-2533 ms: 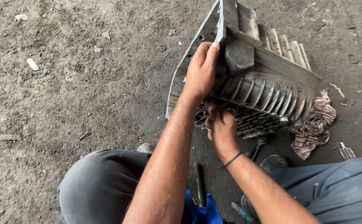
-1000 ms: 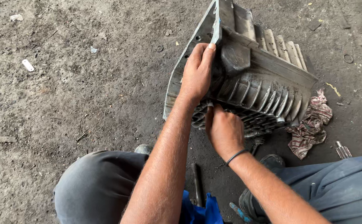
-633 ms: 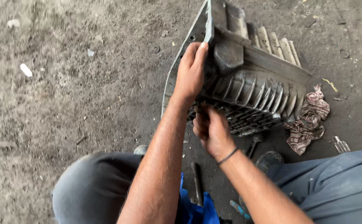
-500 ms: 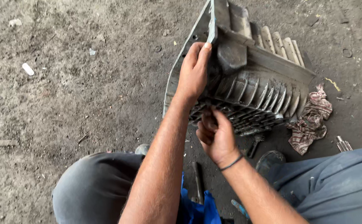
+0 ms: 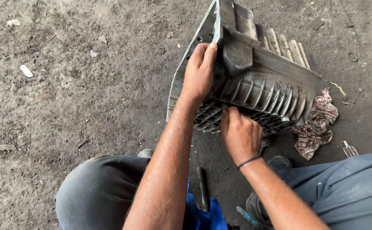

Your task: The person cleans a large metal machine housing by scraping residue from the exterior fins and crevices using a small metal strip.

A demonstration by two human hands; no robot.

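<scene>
1. Steadying the ribbed metal casing (image 5: 258, 81), upper centre of the frame, our left hand (image 5: 198, 74) gripped its edge.
2. Our right hand (image 5: 238, 132) pressed its lower fins, fingers curled; whether it held anything we couldn't tell.
3. Grime remained; the rag (image 5: 316, 127) lay unused.

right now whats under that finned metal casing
The finned metal casing stands tilted on dark, oily ground. A dirty rag lies at its right edge. Its underside is hidden by the right hand and the casing itself.
</scene>
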